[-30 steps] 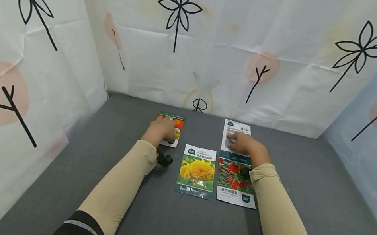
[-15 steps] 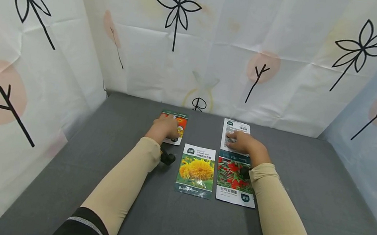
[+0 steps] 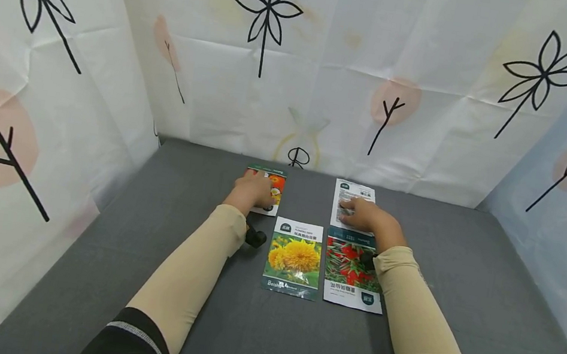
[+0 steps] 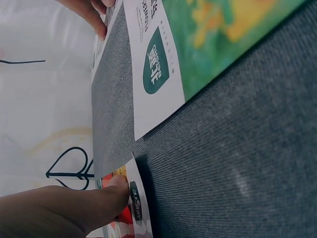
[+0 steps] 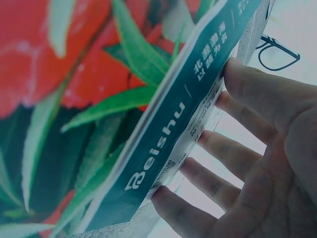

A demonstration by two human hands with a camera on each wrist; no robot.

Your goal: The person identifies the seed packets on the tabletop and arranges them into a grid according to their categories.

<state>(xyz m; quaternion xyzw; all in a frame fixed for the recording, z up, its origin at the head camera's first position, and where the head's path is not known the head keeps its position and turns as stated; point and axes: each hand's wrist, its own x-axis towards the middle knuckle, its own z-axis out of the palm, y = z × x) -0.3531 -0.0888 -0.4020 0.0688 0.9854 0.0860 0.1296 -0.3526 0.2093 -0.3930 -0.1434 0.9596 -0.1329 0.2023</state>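
Observation:
My left hand (image 3: pixel 253 188) lies over a seed packet (image 3: pixel 277 182) with orange-red and yellow blooms at the back of the table. Its thumb (image 4: pixel 116 193) presses on the packet near the close edge, which stands slightly off the cloth; its other fingers are mostly hidden. My right hand (image 3: pixel 365 214) rests spread on a white, text-covered seed packet (image 3: pixel 345 193), back right. In the right wrist view its fingers (image 5: pixel 230 153) are extended and touch that packet's surface. Below lie a yellow-flower seed packet (image 3: pixel 295 257) and a red-flower seed packet (image 3: pixel 349 265), its print upside down.
Grey cloth covers the table (image 3: pixel 260 343). White fabric walls (image 3: pixel 324 43) with leaf and twig drawings rise at the back and on both sides. Small black wrist devices, such as the one at the left wrist (image 3: pixel 255 237), sit close above the table.
My left hand and the orange-red flower packet have slid a little to the right and slightly back. The right hand and the other packets stay nearly in place.

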